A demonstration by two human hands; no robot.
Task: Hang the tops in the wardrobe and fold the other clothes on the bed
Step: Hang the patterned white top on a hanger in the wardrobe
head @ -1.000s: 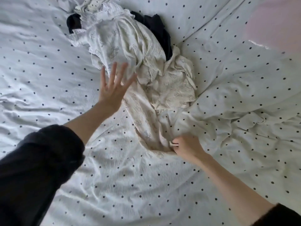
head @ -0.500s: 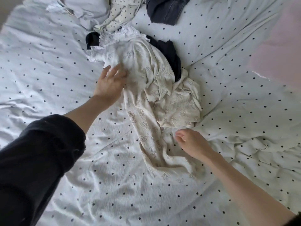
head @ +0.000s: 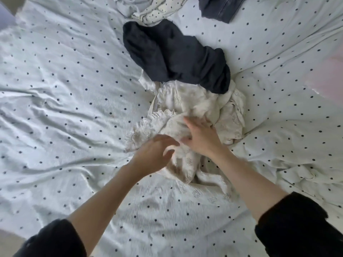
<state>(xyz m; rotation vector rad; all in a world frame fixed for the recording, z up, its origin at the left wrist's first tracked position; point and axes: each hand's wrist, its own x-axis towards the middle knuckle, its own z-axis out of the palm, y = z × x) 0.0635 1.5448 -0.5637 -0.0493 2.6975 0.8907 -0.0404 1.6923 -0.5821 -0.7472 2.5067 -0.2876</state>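
Observation:
A crumpled cream garment with lace trim (head: 187, 101) lies bunched in the middle of the dotted bed sheet (head: 74, 108). My right hand (head: 201, 139) rests flat on it with fingers spread. Just to its left, my left hand (head: 155, 154) hovers at the garment's near edge, blurred, fingers loosely bent and thumb apart, with no fabric plainly gripped. A dark navy garment (head: 176, 56) lies partly on the cream garment's far end.
At the top edge lie a cream dotted garment (head: 157, 11), a pale cloth (head: 126, 4) and another dark garment (head: 220, 8). A pink blurred shape (head: 330, 78) sits at the right. The duvet is rumpled at the right (head: 297, 164).
The cream garment's upper part has been drawn toward me and bunched up, uncovering the navy garment. My left hand came back with it; my right hand moved onto the pile.

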